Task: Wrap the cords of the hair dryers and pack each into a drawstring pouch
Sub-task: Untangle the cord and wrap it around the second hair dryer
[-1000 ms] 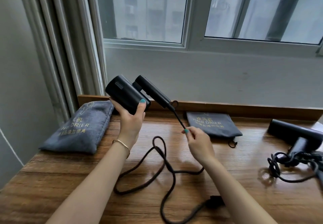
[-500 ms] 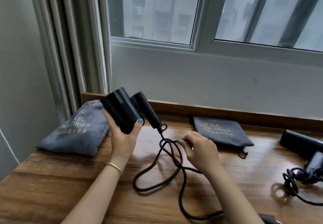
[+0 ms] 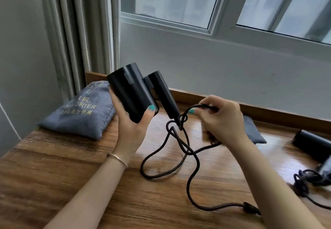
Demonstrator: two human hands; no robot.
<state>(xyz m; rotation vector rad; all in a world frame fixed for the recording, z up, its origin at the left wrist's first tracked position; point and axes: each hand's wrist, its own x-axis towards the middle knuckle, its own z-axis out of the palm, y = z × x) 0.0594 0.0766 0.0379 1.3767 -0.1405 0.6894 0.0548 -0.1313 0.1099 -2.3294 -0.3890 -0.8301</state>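
Hair dryer (image 3: 132, 92), black with its handle folded alongside the barrel, is being held above the wooden counter (image 3: 53, 166) by the left hand (image 3: 132, 126), fingers curling around the barrel. Right hand (image 3: 218, 119) is pinching the cord (image 3: 179, 150) near the handle's end; the remaining cord is trailing in loops across the counter. Filled grey pouch (image 3: 80, 114) is lying at left, flat pouch (image 3: 252, 132) behind the right hand, second dryer (image 3: 311, 143) at right.

Grey drawstring pouch (image 3: 80, 114), left on tabletop: gold print, hair dryer outline drawing at top; below it Chinese characters, only "机" legible; then Latin line "H…DRIER", middle letters lost in fold; bottom row of small Chinese characters, too blurred to read.
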